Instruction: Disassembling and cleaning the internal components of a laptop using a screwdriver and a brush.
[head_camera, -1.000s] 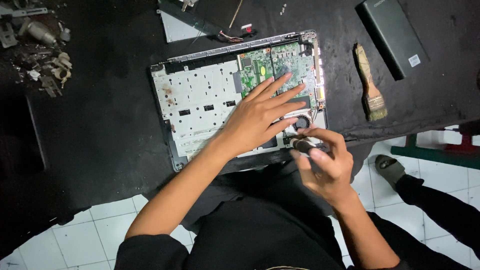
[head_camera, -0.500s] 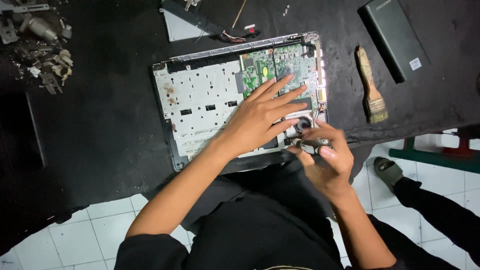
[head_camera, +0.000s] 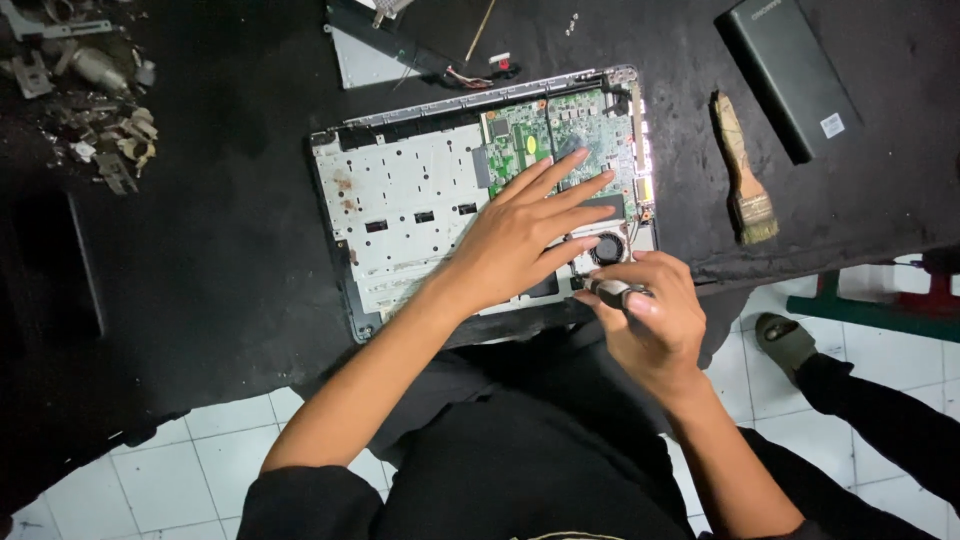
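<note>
From the head camera I count one opened laptop chassis with a silver metal plate and green circuit board (head_camera: 420, 210), lying on the black table (head_camera: 220, 250) with its near edge almost flush with the table's near edge. My left hand (head_camera: 525, 235) lies flat on the board, fingers spread apart, pressing nothing between them. My right hand (head_camera: 650, 315) is closed around one small grey-handled tool (head_camera: 612, 292), at the chassis's near right corner, just beside the single round black fan (head_camera: 607, 247). To the right lie one wooden-handled paintbrush (head_camera: 742, 170) and, farther off, one flat black rectangular pack (head_camera: 790, 70), well apart from the chassis. A heap of loose metal scraps (head_camera: 90, 95) sits at the far left. Between heap and chassis the table is bare, giving open room. A foot in a grey sandal (head_camera: 785, 340) rests on the white tiled floor (head_camera: 170, 470) near right.
</note>
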